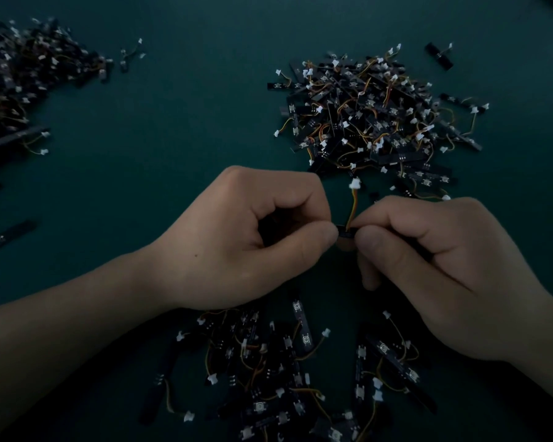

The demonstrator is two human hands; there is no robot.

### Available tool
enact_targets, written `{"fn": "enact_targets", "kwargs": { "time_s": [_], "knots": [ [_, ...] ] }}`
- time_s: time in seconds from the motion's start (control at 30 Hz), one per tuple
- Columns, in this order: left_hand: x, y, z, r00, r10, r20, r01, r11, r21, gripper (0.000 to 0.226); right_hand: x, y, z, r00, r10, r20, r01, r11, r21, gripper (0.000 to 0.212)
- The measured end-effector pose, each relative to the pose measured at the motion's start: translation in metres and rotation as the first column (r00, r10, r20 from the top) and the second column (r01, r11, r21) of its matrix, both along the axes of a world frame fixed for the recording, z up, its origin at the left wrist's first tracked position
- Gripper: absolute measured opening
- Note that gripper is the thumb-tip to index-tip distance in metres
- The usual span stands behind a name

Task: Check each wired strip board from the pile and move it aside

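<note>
Between the hands: one wired strip board (345,233) is held above the green mat (179,122), with only a short dark stretch showing between the thumbs.
Left hand (237,237): fingers curled in, thumb and forefinger pinching the board's left end.
Right hand (444,275): curled the same way, pinching the right end just beside where the wire leaves.
Wire and plug: the yellow-orange wire (351,208) stands up from the board to a white plug (355,184), free of both hands and near the edge of the far-right heap (374,116).
Other heaps: a far-left spread (20,78) and a looser near scatter (268,378) under the wrists. I cannot tell which are checked.
Step, as I judge it: the check itself; the board is not yet set aside.
Risk, missed fault: the light is dim and the board is dark.
Risk, strain: with the two pinches so close together, any flexing could stress the wire's joint.
Risk, snag: the plug could hook a loop in the heap behind it.
Risk, mixing: dropping the board on the wrong heap would blend checked with unchecked.
</note>
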State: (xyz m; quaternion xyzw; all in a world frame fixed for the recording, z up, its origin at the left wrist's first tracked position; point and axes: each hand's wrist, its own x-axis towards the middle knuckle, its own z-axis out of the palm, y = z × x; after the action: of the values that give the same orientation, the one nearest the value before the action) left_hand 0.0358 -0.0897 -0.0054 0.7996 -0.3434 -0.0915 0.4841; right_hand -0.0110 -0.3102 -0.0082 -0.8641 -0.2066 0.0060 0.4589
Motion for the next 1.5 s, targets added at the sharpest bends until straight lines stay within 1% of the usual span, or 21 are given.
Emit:
{"fn": "enact_targets", "kwargs": {
  "time_s": [0.1,0.17,0.23,0.3,0.33,0.37,0.4,0.47,0.5,0.53,0.6,0.7,0.8,0.9,0.97,1.03,1.1,1.23,1.37,1.5],
  "knots": [
    [0.0003,-0.0016,0.0,0.997,-0.012,0.074,0.011,1.0,0.026,0.025,-0.0006,0.0007,0.0002,1.0,0.001,0.002,-0.001,1.0,-0.011,0.024],
    [0.0008,-0.0013,0.0002,0.997,-0.018,0.076,0.017,1.0,0.017,0.025,-0.0004,0.001,-0.0002,1.0,-0.006,0.011,0.006,1.0,-0.01,0.025],
    [-0.0004,-0.0007,0.0013,0.998,-0.016,0.055,0.015,1.0,0.02,0.021,-0.0002,0.0004,-0.0011,0.999,-0.025,0.028,0.025,1.0,0.001,0.03],
    [-0.0017,-0.0002,0.0022,0.997,0.019,0.071,-0.023,0.998,0.064,0.015,-0.0006,-0.0002,-0.0012,0.996,-0.059,0.067,0.059,0.998,0.014,0.039],
    [-0.0012,0.0005,0.0028,0.993,0.033,0.113,-0.045,0.993,0.109,0.011,-0.001,-0.0007,-0.0007,0.992,-0.089,0.085,0.087,0.996,0.034,0.042],
    [-0.0007,0.0009,0.004,0.988,0.027,0.153,-0.053,0.985,0.165,0.013,-0.0013,-0.0011,-0.0003,0.987,-0.127,0.098,0.122,0.991,0.062,0.043],
    [-0.0002,0.0014,0.0056,0.987,-0.009,0.163,-0.027,0.975,0.218,0.019,-0.0018,-0.0015,-0.0001,0.979,-0.172,0.106,0.163,0.983,0.089,0.044],
    [0.0002,0.0029,0.008,0.98,-0.141,0.139,0.091,0.945,0.315,0.027,-0.0021,-0.0015,-0.0008,0.954,-0.282,0.104,0.268,0.955,0.131,0.049],
    [-0.0002,0.003,0.0086,0.968,-0.198,0.153,0.13,0.921,0.367,0.029,-0.0024,-0.0014,-0.0011,0.936,-0.338,0.096,0.322,0.935,0.148,0.053],
    [-0.0006,0.0029,0.008,0.956,-0.235,0.178,0.145,0.9,0.411,0.03,-0.0027,-0.0013,-0.0013,0.92,-0.382,0.092,0.365,0.917,0.16,0.056],
    [-0.002,0.002,0.0062,0.939,-0.27,0.211,0.153,0.883,0.444,0.032,-0.0037,-0.0013,-0.0003,0.9,-0.423,0.104,0.406,0.901,0.152,0.059],
    [-0.0009,0.0014,0.0047,0.922,-0.315,0.223,0.199,0.883,0.425,0.024,-0.004,-0.0012,0.0014,0.91,-0.397,0.117,0.381,0.914,0.137,0.061],
    [-0.0003,0.0017,0.004,0.919,-0.322,0.228,0.21,0.888,0.408,0.012,-0.0028,-0.0014,0.0004,0.947,-0.296,0.126,0.279,0.951,0.13,0.06],
    [-0.0011,-0.0001,0.0041,0.931,-0.277,0.237,0.173,0.908,0.381,0.011,-0.0019,-0.0009,-0.0025,0.973,-0.186,0.135,0.187,0.982,0.011,0.059],
    [-0.0004,-0.0005,0.0045,0.946,-0.229,0.228,0.145,0.933,0.331,0.013,-0.0019,-0.0002,-0.0045,0.98,-0.163,0.117,0.168,0.985,-0.031,0.055],
    [0.0007,0.0,0.0049,0.969,-0.167,0.183,0.114,0.957,0.268,0.017,-0.0009,0.0,-0.0056,0.975,-0.201,0.098,0.204,0.979,-0.022,0.047],
    [0.0017,0.0011,0.0044,0.987,-0.104,0.121,0.076,0.973,0.216,0.018,0.0014,-0.0013,-0.0059,0.955,-0.277,0.108,0.278,0.961,0.006,0.039],
    [0.0012,0.0001,0.0049,0.997,-0.045,0.059,0.037,0.989,0.14,0.012,0.0025,-0.0033,-0.0064,0.923,-0.364,0.123,0.363,0.931,0.029,0.024],
    [0.0018,0.0008,0.004,1.0,-0.012,0.007,0.011,0.996,0.085,0.015,0.0026,-0.0028,-0.0054,0.913,-0.377,0.156,0.373,0.926,0.057,0.019],
    [0.0041,0.0023,0.0018,0.994,0.038,-0.099,-0.036,0.999,0.024,0.014,0.0014,-0.0036,0.0001,0.914,-0.361,0.187,0.347,0.932,0.103,0.019]
  ]
}}
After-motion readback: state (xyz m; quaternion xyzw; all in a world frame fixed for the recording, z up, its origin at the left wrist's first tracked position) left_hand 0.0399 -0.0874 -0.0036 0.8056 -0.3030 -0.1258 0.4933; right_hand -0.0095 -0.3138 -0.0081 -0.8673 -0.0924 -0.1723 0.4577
